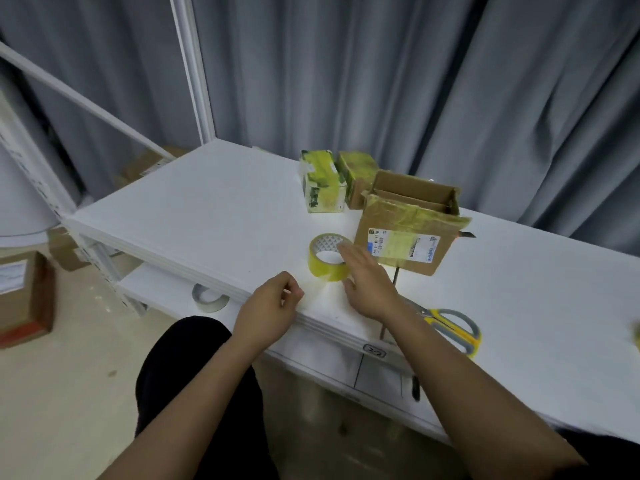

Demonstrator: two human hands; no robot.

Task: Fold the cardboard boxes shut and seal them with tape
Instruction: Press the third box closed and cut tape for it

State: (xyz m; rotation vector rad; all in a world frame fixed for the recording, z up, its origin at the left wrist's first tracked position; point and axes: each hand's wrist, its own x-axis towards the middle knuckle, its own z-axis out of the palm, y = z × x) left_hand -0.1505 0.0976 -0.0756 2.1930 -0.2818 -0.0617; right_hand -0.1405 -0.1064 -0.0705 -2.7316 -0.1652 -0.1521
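A roll of yellowish clear tape (327, 259) lies flat on the white table (207, 209) near its front edge. My right hand (369, 282) rests on the roll's right side with straight fingers over its top and the thumb at its near side. My left hand (273, 304) hovers at the table edge, left of the roll. Its thumb and forefinger pinch what looks like the tape's free end, with a faint clear strip running back to the roll. Behind the roll stands a brown cardboard box (408, 240) with its top flaps up and old tape across it.
Two small taped-up boxes (323, 183) (356, 173) stand at the back. Yellow-handled scissors (453, 329) lie right of my right forearm, and a dark knife tip (468, 234) shows behind the box. Another tape roll (209, 299) sits on the lower shelf. More boxes (24, 296) stand on the floor at left.
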